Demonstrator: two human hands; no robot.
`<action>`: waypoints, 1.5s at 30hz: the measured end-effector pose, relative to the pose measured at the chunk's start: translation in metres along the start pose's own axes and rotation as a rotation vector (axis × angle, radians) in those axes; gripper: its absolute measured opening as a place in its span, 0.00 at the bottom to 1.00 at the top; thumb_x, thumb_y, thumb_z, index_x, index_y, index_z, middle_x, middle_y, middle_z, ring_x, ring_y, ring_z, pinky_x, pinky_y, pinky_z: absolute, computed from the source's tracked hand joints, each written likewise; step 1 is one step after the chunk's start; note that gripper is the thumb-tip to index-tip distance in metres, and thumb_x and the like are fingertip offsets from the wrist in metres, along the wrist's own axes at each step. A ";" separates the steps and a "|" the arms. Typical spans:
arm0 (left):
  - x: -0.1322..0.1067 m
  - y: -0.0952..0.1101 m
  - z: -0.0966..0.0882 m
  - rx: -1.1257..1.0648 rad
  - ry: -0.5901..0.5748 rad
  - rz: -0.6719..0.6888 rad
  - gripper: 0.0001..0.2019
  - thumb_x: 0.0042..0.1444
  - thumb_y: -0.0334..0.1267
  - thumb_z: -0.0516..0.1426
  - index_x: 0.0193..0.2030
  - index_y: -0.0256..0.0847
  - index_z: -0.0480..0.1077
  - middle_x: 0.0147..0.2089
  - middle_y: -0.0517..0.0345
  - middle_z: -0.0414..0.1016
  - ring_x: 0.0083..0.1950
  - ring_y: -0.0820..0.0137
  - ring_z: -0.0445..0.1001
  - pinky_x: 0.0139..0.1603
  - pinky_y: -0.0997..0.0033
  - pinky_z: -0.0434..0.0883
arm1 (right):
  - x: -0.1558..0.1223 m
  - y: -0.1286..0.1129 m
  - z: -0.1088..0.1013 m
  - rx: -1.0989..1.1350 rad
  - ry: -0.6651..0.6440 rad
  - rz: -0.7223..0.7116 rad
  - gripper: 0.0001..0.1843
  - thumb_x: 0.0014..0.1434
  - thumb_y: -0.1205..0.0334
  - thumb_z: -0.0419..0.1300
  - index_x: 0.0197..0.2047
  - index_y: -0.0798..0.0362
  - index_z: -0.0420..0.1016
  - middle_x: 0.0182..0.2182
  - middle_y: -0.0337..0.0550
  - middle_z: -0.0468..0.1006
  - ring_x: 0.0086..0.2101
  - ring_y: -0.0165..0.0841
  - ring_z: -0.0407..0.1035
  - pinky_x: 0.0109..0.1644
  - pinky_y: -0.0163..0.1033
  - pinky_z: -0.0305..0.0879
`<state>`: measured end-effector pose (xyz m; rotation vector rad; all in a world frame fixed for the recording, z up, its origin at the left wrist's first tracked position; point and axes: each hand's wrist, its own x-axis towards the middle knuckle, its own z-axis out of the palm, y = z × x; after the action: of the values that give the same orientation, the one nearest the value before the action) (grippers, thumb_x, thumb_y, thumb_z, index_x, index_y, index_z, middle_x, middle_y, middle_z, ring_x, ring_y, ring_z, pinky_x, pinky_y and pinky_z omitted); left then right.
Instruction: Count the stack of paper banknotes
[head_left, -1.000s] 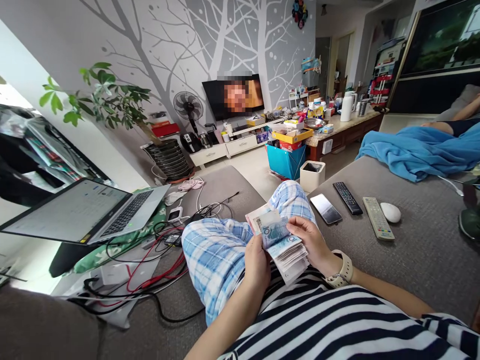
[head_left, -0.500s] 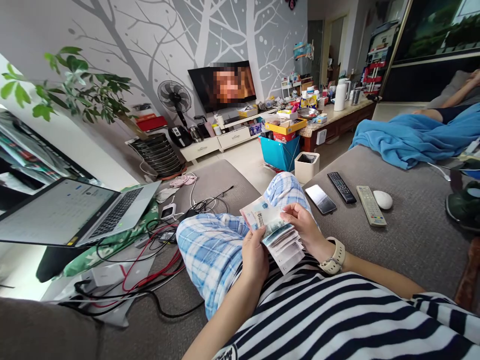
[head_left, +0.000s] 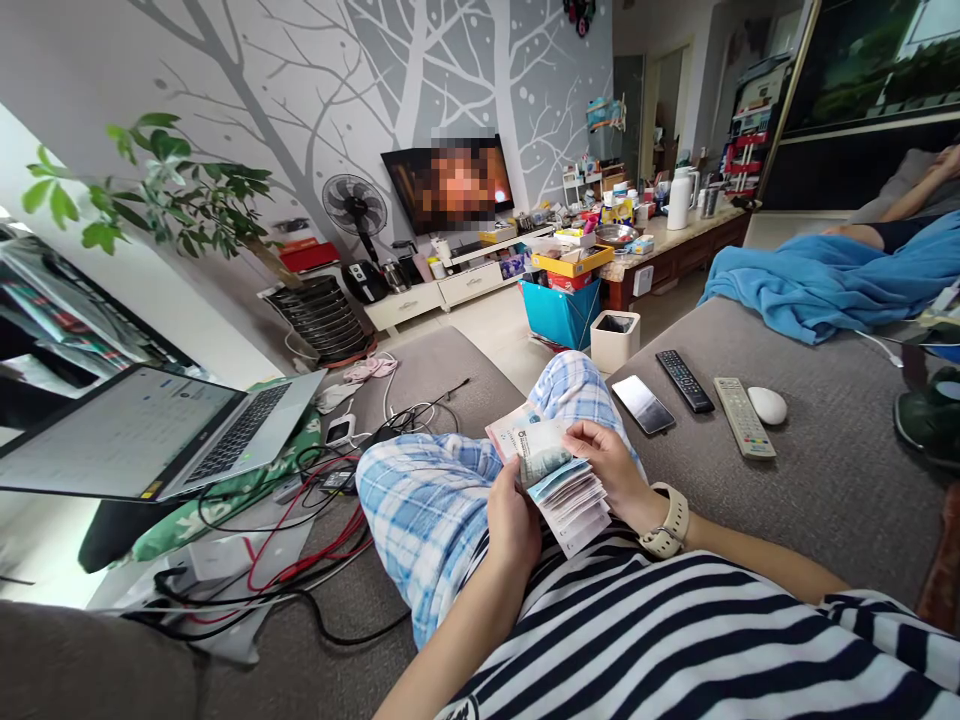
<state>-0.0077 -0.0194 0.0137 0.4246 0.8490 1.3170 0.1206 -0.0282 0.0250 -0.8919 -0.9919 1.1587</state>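
A thick stack of banknotes lies fanned in my lap, above my blue plaid trouser leg. My left hand grips the stack from below, thumb on the top notes. My right hand, with a pale watch on its wrist, pinches the upper edge of the top note, which is lifted toward the knee. Both hands are closed on the notes.
A phone, two remotes and a white mouse lie on the grey sofa to my right. An open laptop and tangled cables sit at my left. Another person lies under a blue blanket.
The view shifted slightly. My right hand's fingers moved along the top notes, and the top note's position changed a little; both hands stay on the stack.
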 end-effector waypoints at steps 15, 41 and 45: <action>-0.001 -0.001 -0.001 0.044 -0.047 0.038 0.06 0.46 0.36 0.60 0.30 0.35 0.73 0.26 0.59 0.76 0.27 0.71 0.72 0.33 0.72 0.70 | -0.003 0.000 0.000 0.036 -0.025 -0.002 0.15 0.51 0.50 0.65 0.26 0.51 0.68 0.23 0.35 0.63 0.25 0.30 0.56 0.31 0.38 0.55; -0.004 -0.001 0.003 0.050 -0.065 0.044 0.08 0.45 0.35 0.60 0.33 0.34 0.76 0.33 0.53 0.81 0.32 0.66 0.77 0.40 0.66 0.73 | -0.003 0.007 -0.004 0.125 -0.056 -0.010 0.17 0.53 0.50 0.65 0.24 0.51 0.68 0.20 0.33 0.60 0.23 0.28 0.52 0.27 0.36 0.50; -0.002 -0.002 0.001 0.020 -0.014 0.024 0.11 0.47 0.37 0.61 0.37 0.34 0.76 0.38 0.49 0.82 0.38 0.61 0.80 0.43 0.64 0.74 | -0.004 0.007 -0.003 0.133 -0.076 0.014 0.19 0.57 0.46 0.63 0.24 0.51 0.69 0.19 0.35 0.65 0.21 0.28 0.55 0.26 0.37 0.51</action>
<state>-0.0056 -0.0213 0.0132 0.4606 0.8478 1.3272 0.1208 -0.0306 0.0173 -0.7543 -0.9596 1.2631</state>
